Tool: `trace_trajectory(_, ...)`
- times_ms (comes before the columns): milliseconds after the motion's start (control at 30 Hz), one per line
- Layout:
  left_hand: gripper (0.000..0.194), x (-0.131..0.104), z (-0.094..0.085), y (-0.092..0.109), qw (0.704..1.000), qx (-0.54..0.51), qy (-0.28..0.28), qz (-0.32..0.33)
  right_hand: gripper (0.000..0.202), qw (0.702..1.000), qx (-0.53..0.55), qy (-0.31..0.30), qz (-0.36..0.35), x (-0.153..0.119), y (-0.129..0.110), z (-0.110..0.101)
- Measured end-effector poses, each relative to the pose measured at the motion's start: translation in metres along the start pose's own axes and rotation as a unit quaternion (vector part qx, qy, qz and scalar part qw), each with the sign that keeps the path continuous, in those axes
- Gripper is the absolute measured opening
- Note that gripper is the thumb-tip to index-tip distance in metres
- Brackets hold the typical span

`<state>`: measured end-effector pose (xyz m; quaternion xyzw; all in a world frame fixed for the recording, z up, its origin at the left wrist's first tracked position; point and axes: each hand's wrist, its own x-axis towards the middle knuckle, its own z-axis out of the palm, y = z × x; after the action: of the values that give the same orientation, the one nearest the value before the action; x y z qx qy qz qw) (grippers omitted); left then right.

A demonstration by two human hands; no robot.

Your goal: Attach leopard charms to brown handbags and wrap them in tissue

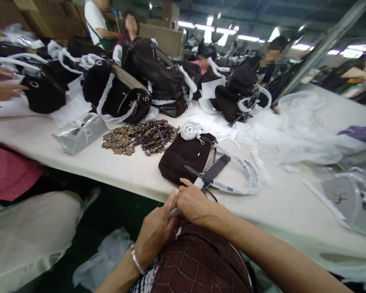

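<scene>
Head view: brown bag (183,158) lies mid-scene by the table's (134,171) near edge, probably so the pale wrapped strip (173,212) falls within reach of both hands. Left hand (155,228) nearly closed, pinching the strip; right hand (193,203) curled round it, index finger out by the bag. Charm pile (140,136) sits farther left, likely kept handy.
</scene>
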<state>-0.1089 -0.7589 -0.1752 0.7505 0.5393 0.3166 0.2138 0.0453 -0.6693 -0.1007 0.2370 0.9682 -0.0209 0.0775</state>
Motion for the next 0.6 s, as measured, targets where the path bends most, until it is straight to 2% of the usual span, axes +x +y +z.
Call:
trace_trajectory(100,0.052,0.0,-0.006,-0.005,0.999,0.026,-0.022,-0.037,0.02,0.999,0.017,-0.044,0.003,0.004,0.002,-0.002)
trace_trajectory(200,0.024,0.002,-0.016,-0.01,0.992,-0.012,-0.104,-0.063,0.018,0.996,0.044,-0.073,0.02,0.005,0.002,0.0)
trace_trajectory(300,0.022,0.006,-0.022,-0.021,0.984,-0.06,-0.142,-0.09,0.015,0.997,0.082,0.01,0.01,0.0,0.006,0.002)
trace_trajectory(367,0.025,0.011,-0.024,-0.031,0.979,-0.079,-0.146,-0.121,0.038,0.984,0.15,0.09,0.008,-0.011,0.014,0.0)
trace_trajectory(400,0.027,0.014,-0.025,-0.035,0.975,-0.085,-0.15,-0.137,0.044,0.973,0.192,0.128,0.024,-0.021,0.019,-0.002)
trace_trajectory(433,0.029,0.018,-0.026,-0.04,0.971,-0.09,-0.159,-0.151,0.042,0.957,0.233,0.165,0.057,-0.032,0.025,-0.004)
trace_trajectory(500,0.029,0.027,-0.029,-0.048,0.964,-0.092,-0.182,-0.168,0.023,0.91,0.309,0.222,0.167,-0.063,0.039,-0.006)
trace_trajectory(533,0.028,0.031,-0.03,-0.051,0.962,-0.088,-0.193,-0.169,0.019,0.879,0.345,0.234,0.231,-0.08,0.046,-0.003)
trace_trajectory(600,0.027,0.038,-0.033,-0.059,0.963,-0.074,-0.208,-0.154,0.026,0.808,0.422,0.221,0.347,-0.119,0.06,0.01)
